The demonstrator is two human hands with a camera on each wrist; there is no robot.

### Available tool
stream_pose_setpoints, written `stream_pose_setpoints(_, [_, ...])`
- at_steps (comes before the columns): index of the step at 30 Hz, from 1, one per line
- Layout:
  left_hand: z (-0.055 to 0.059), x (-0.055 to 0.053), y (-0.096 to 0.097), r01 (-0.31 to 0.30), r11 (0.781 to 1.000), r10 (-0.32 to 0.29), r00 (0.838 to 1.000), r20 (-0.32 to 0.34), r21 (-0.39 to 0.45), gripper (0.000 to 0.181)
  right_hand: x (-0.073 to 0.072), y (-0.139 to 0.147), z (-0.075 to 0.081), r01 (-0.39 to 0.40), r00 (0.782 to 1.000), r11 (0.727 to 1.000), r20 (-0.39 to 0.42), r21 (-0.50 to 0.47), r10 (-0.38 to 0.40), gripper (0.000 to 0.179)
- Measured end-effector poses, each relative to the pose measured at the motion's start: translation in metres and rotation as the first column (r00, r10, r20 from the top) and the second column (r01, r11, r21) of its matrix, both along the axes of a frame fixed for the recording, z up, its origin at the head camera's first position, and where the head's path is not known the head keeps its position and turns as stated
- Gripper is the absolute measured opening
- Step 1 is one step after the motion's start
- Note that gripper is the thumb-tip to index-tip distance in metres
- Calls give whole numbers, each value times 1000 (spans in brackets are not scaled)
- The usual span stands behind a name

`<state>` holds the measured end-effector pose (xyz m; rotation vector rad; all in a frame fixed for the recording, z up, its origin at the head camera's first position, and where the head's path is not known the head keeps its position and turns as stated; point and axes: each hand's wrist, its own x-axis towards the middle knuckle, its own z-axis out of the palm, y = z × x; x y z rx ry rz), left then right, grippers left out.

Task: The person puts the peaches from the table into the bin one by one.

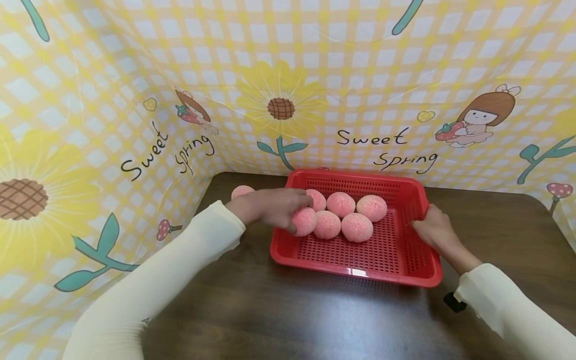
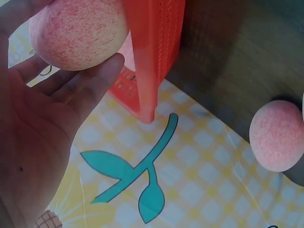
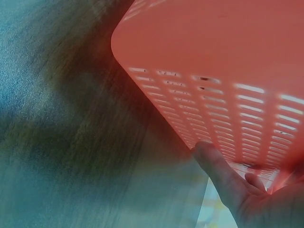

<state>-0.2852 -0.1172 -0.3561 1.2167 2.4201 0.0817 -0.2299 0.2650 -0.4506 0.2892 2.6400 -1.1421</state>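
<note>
My left hand (image 1: 278, 206) reaches over the left rim of a red plastic basket (image 1: 324, 265) and holds a pink, speckled peach (image 1: 304, 222). In the left wrist view, thumb and fingers lie around that peach (image 2: 80, 35), near the basket wall (image 2: 145, 57). Several more peaches (image 1: 357, 227) sit in the basket in two rough rows, towards its left and middle. At the basket's right end my right hand (image 1: 436, 231) grips the rim. The right wrist view shows its thumb (image 3: 213, 164) against the slotted wall (image 3: 228, 109).
Another peach (image 1: 242, 191) lies on the dark wooden table (image 1: 252, 310), left of the basket and partly behind my left wrist. A yellow-checked cloth (image 1: 306, 60) with flower prints hangs behind and at the left. A small black object (image 1: 454, 302) is at the right sleeve.
</note>
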Motion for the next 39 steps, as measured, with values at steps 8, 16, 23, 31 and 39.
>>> stream_pose_setpoints(8, [-12, 8, 5, -36, 998, 37, 999, 17, -43, 57, -1, 2, -2, 1, 1000, 1000, 0, 11, -1, 49])
stream_pose_setpoints(16, [-20, 14, 9, -21, 997, 22, 1000, 11, -76, 54, -2, 1, -2, 2, 1000, 1000, 1, 14, -2, 51])
stream_pose_setpoints(23, [-30, 14, 13, -36, 996, 40, 998, 49, -85, 39, -2, 0, -2, 4, 1000, 1000, 2, 22, -4, 51])
stream_pose_setpoints(31, [-39, 15, 17, -34, 997, 39, 997, 73, -64, 26, -2, 0, -2, 11, 1000, 1000, 7, 22, -11, 51])
stream_pose_setpoints(39, [-48, 17, 21, -62, 994, 69, 995, 79, -88, 29, -3, 0, -3, 21, 999, 1000, 24, 9, -21, 52])
